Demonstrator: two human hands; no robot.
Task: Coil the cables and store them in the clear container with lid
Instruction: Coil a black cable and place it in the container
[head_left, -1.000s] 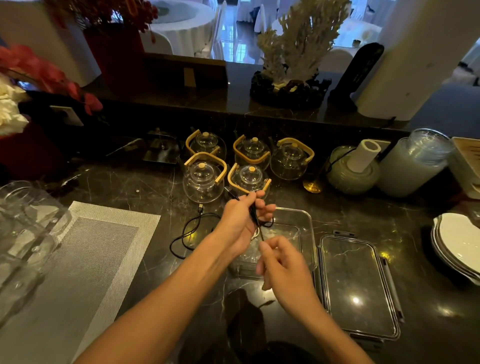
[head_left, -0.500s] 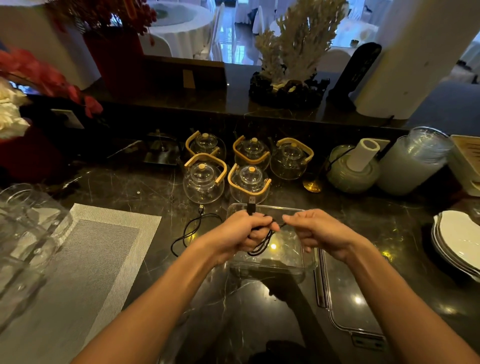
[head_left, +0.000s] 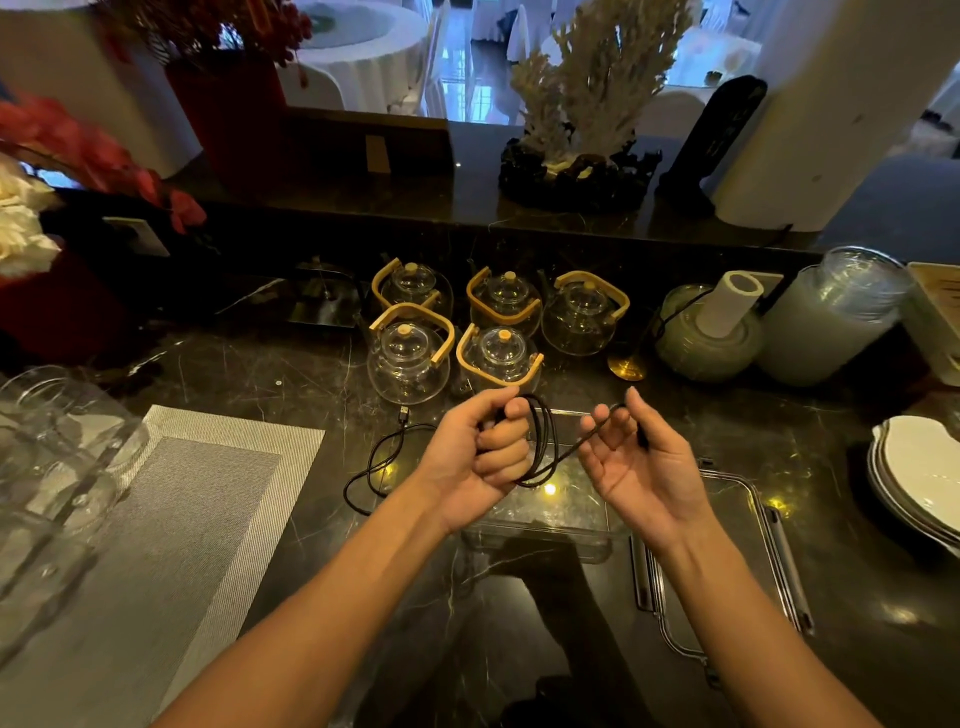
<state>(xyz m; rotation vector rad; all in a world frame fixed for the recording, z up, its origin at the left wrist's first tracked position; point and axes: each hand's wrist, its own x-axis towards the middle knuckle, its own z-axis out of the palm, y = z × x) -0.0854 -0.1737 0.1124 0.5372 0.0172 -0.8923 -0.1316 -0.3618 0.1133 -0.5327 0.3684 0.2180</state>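
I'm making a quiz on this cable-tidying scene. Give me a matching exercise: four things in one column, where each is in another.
Things:
1. coiled black cable
2. loose black cable
3. lid
4. white plates

Places:
A. far right of counter
B. flat, right of the clear container
C. lying on counter, left of container
D. looped in the left hand

Pairs: 1-D, 2-C, 3-B, 4-A
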